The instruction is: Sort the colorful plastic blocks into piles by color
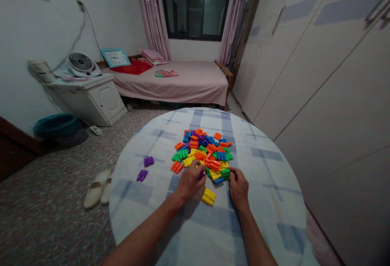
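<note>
Apparently picking: left hand [191,178] pinched on purple block [202,173], right hand [239,184] at block pile [211,149], grip unclear; next calls for lifting clear.

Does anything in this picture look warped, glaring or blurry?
Head view: the wardrobe leans outward, likely lens distortion; head view: one bright spot glares in the dark window; head view: the speckled floor looks smeared at lower left; head view: a soft shadow lies beside the left forearm, under dim light.
</note>
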Tool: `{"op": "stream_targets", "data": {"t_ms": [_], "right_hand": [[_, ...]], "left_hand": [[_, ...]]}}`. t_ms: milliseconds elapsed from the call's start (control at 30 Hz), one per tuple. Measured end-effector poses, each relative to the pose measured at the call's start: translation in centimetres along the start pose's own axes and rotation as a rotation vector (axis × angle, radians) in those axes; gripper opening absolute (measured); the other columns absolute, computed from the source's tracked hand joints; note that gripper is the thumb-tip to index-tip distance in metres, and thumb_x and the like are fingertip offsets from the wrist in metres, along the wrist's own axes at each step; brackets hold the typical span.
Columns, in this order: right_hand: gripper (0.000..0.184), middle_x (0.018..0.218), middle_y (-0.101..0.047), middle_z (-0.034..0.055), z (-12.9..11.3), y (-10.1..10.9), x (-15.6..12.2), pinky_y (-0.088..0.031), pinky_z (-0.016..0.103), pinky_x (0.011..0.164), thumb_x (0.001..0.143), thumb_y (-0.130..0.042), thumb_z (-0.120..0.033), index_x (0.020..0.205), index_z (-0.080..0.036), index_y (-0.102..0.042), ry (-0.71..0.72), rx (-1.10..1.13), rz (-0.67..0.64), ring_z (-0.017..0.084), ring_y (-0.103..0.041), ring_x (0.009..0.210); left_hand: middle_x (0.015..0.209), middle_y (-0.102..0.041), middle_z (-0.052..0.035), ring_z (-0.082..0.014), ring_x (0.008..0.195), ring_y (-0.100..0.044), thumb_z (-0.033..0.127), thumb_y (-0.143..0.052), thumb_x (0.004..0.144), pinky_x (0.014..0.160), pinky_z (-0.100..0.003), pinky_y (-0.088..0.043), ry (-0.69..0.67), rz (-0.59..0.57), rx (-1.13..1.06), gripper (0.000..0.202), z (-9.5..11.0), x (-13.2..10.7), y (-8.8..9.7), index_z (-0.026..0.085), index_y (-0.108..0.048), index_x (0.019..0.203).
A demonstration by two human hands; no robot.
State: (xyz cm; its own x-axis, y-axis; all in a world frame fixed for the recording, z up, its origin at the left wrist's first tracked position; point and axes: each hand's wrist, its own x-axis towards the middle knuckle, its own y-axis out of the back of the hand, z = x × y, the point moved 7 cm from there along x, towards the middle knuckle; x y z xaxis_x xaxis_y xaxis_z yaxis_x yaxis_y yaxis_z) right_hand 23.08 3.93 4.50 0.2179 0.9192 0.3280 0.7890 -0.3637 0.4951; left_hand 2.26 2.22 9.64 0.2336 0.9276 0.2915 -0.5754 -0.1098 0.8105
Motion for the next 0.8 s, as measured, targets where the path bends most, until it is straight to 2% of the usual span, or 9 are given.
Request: {"op": "stream_targets", "data": {"t_ms": [100,200,300,400,500,600,700,800], "right_hand": [[0.035,0.093,-0.066,0.0096,-0.1,0.1,0.0,-0.045,0.033,0.079,0.084,-0.038,-0.035,0.095,-0.016,-0.064,0.001,0.001,-0.001,0.021,-0.060,0.084],[0.035,0.091,-0.066,0.0098,-0.1,0.2,0.0,-0.045,0.033,0.078,0.083,-0.038,-0.035,0.094,-0.015,-0.064,0.002,0.000,0.004,0.021,-0.059,0.083],[0.034,0.091,-0.066,0.0098,-0.3,0.2,0.1,-0.045,0.033,0.077,0.082,-0.039,-0.035,0.093,-0.015,-0.064,0.007,-0.002,0.010,0.021,-0.059,0.082],[0.034,0.090,-0.066,0.0096,-0.3,0.2,0.0,-0.045,0.033,0.077,0.082,-0.039,-0.035,0.092,-0.015,-0.065,0.010,-0.002,0.010,0.020,-0.059,0.082],[0.034,0.090,-0.066,0.0093,-0.2,0.2,0.0,-0.045,0.032,0.076,0.083,-0.039,-0.035,0.093,-0.015,-0.065,0.002,-0.003,0.002,0.020,-0.059,0.081],[0.034,0.091,-0.066,0.0091,0.0,0.1,0.0,-0.045,0.033,0.076,0.083,-0.039,-0.035,0.094,-0.015,-0.065,-0.005,-0.005,0.003,0.020,-0.059,0.080],[0.034,0.091,-0.066,0.0091,0.1,0.0,0.0,-0.045,0.033,0.076,0.082,-0.039,-0.035,0.094,-0.015,-0.065,0.000,-0.001,0.003,0.020,-0.059,0.081],[0.034,0.091,-0.066,0.0088,0.2,0.0,0.0,-0.045,0.032,0.077,0.083,-0.038,-0.034,0.094,-0.015,-0.064,0.003,-0.002,-0.001,0.020,-0.059,0.083]], "left_hand": [[0.107,-0.052,-0.0068,-0.0188,0.093,-0.058,0.024,-0.053,0.083,0.081,-0.031,-0.050,0.090,0.211,0.003,0.024,-4.6,-1.3,4.4,0.020,-0.059,0.105],[0.105,-0.053,-0.0076,-0.0207,0.094,-0.058,0.029,-0.053,0.083,0.084,-0.035,-0.050,0.213,0.338,0.127,0.026,-10.0,-3.2,8.0,0.019,-0.059,0.106],[0.113,-0.054,-0.0113,-0.0270,0.105,-0.054,0.030,-0.053,0.082,0.092,-0.042,-0.045,0.311,0.407,0.331,0.027,-14.1,-5.3,9.9,0.018,-0.061,0.106],[0.125,-0.050,-0.0137,-0.0319,0.118,-0.045,0.036,-0.050,0.085,0.099,-0.049,-0.039,0.402,0.449,0.460,0.036,-16.5,-6.8,10.2,0.019,-0.056,0.116],[0.123,-0.053,-0.0139,-0.0287,0.117,-0.048,0.037,-0.044,0.088,0.101,-0.046,-0.039,0.423,0.442,0.398,0.044,-17.6,-6.6,9.5,0.017,-0.048,0.127],[0.124,-0.054,-0.0125,-0.0261,0.117,-0.049,0.037,-0.043,0.088,0.102,-0.041,-0.039,0.370,0.381,0.335,0.044,-17.6,-5.0,8.7,0.017,-0.046,0.128],[0.128,-0.052,-0.0136,-0.0277,0.119,-0.047,0.036,-0.046,0.087,0.102,-0.043,-0.039,0.361,0.359,0.360,0.043,-16.7,-3.6,8.4,0.017,-0.048,0.126],[0.133,-0.047,-0.0151,-0.0305,0.124,-0.042,0.033,-0.048,0.086,0.103,-0.046,-0.036,0.336,0.409,0.415,0.041,-14.4,-3.1,8.3,0.016,-0.050,0.124]]}}
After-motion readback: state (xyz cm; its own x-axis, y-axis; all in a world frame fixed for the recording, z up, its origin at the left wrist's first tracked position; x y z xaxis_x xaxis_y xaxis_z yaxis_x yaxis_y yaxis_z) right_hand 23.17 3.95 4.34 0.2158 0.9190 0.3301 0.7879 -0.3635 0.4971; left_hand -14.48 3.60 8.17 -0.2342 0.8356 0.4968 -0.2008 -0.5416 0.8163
